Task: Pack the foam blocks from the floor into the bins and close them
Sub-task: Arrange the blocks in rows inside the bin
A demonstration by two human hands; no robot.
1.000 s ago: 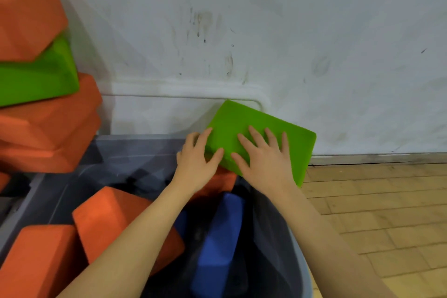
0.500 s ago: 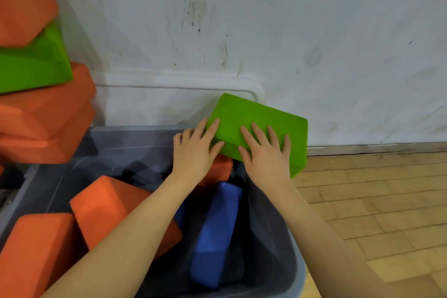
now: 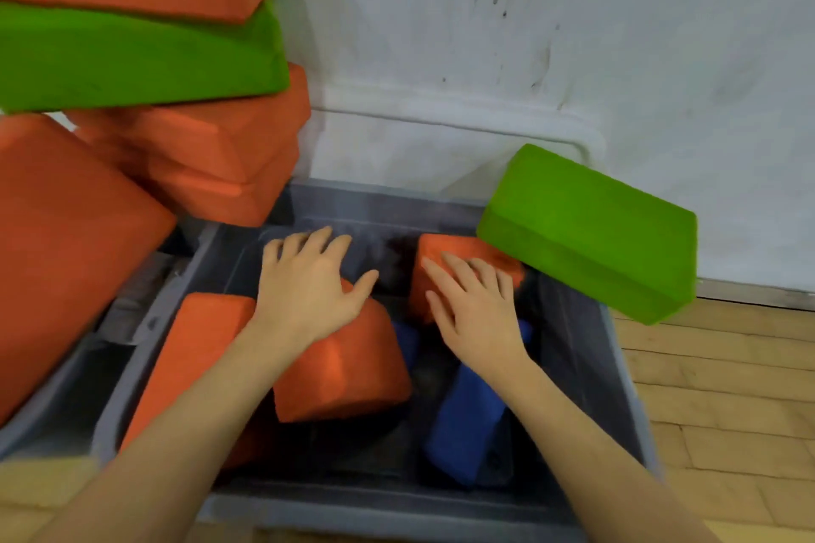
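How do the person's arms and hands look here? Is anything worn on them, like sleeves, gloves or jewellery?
Both forearms are bare as far as the picture shows them: no sleeve reaches into view. The left hand and the right hand wear no gloves. No ring, watch or bracelet is visible on the fingers or wrists. The fingernails look short and unpainted, though the picture is a little blurred.

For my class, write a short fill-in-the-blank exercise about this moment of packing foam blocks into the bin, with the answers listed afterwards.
1. The block perched on the far right corner of the grey bin is coloured ____.
2. The left hand rests with straight fingers on an ____ block.
3. The block standing on end under the right hand, by the right forearm, is ____.
4. Neither hand touches the ____ block on the corner.

Missing words: green; orange; blue; green
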